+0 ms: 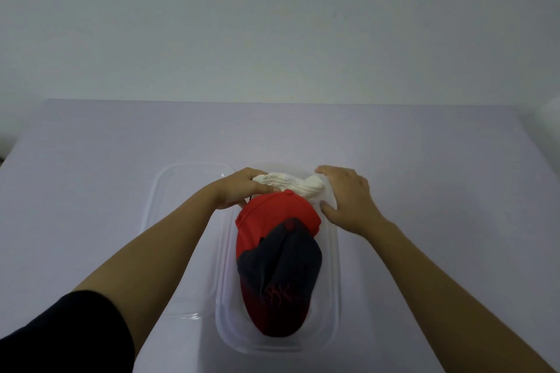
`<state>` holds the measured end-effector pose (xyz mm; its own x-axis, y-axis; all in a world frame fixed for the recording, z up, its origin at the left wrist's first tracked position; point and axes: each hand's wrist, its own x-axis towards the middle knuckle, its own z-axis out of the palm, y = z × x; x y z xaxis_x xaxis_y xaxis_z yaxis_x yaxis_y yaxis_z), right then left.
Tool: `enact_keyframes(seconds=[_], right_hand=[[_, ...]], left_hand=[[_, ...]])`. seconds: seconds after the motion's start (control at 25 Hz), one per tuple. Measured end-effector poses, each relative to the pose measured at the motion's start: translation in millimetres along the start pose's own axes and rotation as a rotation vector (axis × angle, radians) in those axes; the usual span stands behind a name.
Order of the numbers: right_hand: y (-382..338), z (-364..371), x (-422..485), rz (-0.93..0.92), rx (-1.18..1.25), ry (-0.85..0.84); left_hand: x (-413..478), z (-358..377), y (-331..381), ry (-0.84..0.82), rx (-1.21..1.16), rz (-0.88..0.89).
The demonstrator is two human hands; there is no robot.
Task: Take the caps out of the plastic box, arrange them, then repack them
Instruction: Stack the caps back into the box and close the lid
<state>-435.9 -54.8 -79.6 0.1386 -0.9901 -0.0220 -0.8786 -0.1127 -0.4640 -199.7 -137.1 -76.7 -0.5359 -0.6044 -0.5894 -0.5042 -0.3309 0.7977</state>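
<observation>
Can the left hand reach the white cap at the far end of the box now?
Probably yes. The left hand already rests on the white cap, at the far end of the plastic box. Nothing lies over that end; the red cap sits nearer.

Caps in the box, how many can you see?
3. White cap at the far end under both hands, red cap in the middle, dark cap nearest. More may be hidden underneath.
</observation>
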Motion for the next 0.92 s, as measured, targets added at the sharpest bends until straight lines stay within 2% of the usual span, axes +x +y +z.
enact_keyframes(seconds=[0.08, 0.12, 0.28, 0.36, 0.48, 0.64, 0.72, 0.92], right_hand=[[6, 6, 15, -0.009, -0.235, -0.186], [6, 7, 22, -0.036, -0.324, -0.211], [4, 5, 40, -0.093, -0.521, -0.269], [3, 6, 46, -0.083, -0.552, -0.308], [1, 11, 57, -0.057, -0.584, -0.348], [6, 10, 62, -0.042, -0.629, -0.287], [9, 15, 61, -0.041, -0.64, -0.268], [12, 36, 67, 0.008, -0.639, -0.343]], left_hand=[[1, 0, 2, 0.0, 0.008, -0.026], [1, 0, 5, 0.018, 0.073, -0.028], [3, -14, 13, 0.193, 0.769, 0.105], [4, -15, 17, 0.194, 0.974, 0.07], [11, -10, 18, 0.187, 1.108, -0.03], [21, -11, 14, 0.24, 1.192, 0.016], [20, -14, 12, 0.277, 1.224, -0.029], [26, -5, 1, 0.321, 1.435, -0.126]])
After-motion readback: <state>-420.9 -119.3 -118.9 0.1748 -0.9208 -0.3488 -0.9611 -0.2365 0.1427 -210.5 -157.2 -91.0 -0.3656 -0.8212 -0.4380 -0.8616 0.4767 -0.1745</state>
